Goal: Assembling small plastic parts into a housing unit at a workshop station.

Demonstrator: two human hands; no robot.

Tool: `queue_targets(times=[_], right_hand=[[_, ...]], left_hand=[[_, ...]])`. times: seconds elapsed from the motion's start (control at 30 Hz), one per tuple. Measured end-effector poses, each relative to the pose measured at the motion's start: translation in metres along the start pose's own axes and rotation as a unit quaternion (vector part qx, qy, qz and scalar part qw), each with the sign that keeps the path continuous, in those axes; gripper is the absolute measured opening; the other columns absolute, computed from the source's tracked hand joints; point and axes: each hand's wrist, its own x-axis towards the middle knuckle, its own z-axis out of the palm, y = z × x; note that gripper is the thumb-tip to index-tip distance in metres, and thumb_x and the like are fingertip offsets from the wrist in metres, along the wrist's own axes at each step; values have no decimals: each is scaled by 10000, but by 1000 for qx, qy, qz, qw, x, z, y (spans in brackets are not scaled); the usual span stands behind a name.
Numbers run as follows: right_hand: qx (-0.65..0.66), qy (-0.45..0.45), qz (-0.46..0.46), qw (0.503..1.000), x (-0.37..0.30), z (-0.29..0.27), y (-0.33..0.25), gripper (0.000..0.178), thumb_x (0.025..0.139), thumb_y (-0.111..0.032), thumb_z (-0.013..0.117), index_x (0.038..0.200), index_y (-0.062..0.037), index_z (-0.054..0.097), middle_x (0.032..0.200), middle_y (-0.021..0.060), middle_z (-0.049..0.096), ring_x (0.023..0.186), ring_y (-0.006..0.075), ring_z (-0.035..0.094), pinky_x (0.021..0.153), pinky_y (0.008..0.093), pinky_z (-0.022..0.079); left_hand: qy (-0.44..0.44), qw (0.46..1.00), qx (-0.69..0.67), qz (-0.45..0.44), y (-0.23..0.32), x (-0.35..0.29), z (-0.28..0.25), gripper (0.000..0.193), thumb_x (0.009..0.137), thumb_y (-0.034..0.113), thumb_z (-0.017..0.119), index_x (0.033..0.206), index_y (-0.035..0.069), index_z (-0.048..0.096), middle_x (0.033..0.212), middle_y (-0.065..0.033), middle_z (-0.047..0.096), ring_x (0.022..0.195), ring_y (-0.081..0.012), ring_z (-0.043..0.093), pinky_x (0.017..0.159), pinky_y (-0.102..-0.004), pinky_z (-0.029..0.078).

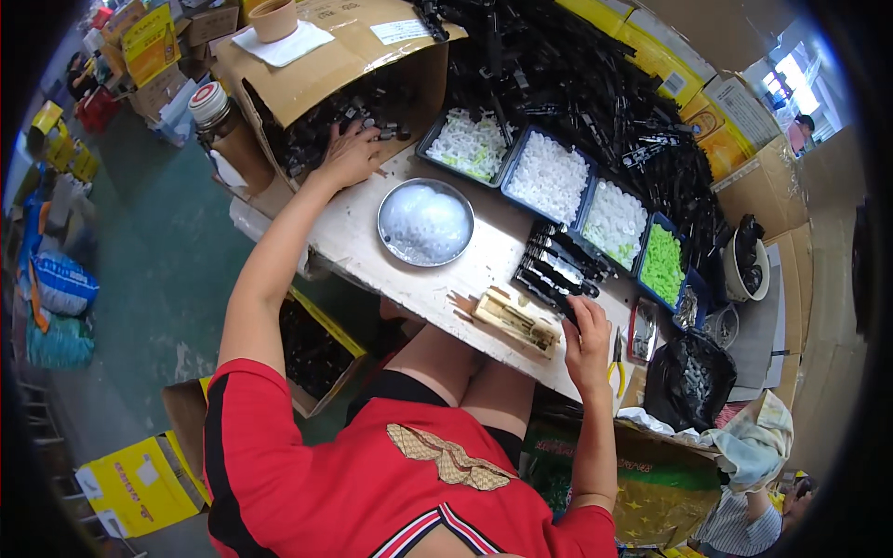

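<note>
The left hand was laid, fingers parted, on black parts in the carton, where a light touch seemed best. The right hand was held half curled beside the jig; whether anything was gripped by either could not be told.

Loose black parts lie boxed, black strips in a row.

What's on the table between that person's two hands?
In the head view, a round metal bowl, then some black parts, lie between the left hand and the right hand.
</note>
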Motion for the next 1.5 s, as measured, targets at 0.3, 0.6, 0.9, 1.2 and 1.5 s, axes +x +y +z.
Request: queue_targets(times=[0.3, 0.6, 0.9, 1.2, 1.5], right_hand=[[-62, -21, -44, 997, -18, 36, -21, 369, 710, -26, 576, 1071, -89, 539, 1055, 67, 526, 946, 250, 476, 769, 384, 323], [-127, -26, -95, 987, -14, 61, -28, 393, 757, -181, 610, 1134, -106, 532, 1192, 28, 486, 1011, 232, 440, 857, 454, 287], [-170, -62, -114, 977, -10, 74, -37, 441, 824, -190, 534, 1248, -106, 446, 1287, 34, 421, 1094, 239, 419, 900, 505, 260], [-169, -53, -112, 978, -11, 75, -34, 424, 840, -185, 513, 1250, -102, 443, 1297, 39, 415, 1102, 245, 423, 906, 523, 261], [-55, -33, -112, 992, -12, 69, -21, 454, 786, -165, 573, 1225, -125, 467, 1281, 28, 448, 1115, 214, 439, 917, 491, 250]], left_hand=[[128, 971, -196, -40, -9, -71, 2, 311, 785, 129, 508, 1065, 185, 632, 1301, 19, 466, 1218, -261, 371, 988, -481, 211], [269, 883, -344, -173, 9, -103, 7, 144, 739, 60, 621, 876, 33, 656, 777, -80, 581, 701, -192, 572, 629, -287, 456], [302, 943, -94, -101, 35, -96, 23, 233, 710, 76, 638, 934, 37, 588, 850, -130, 514, 763, -321, 527, 679, -393, 452], [213, 972, -98, -1, 42, -123, 17, 221, 704, 39, 624, 924, 36, 605, 833, -108, 498, 825, -287, 502, 691, -377, 441], [143, 974, -171, -44, 37, -131, 7, 259, 675, 31, 646, 934, 18, 636, 803, -122, 544, 748, -271, 536, 698, -351, 453]])
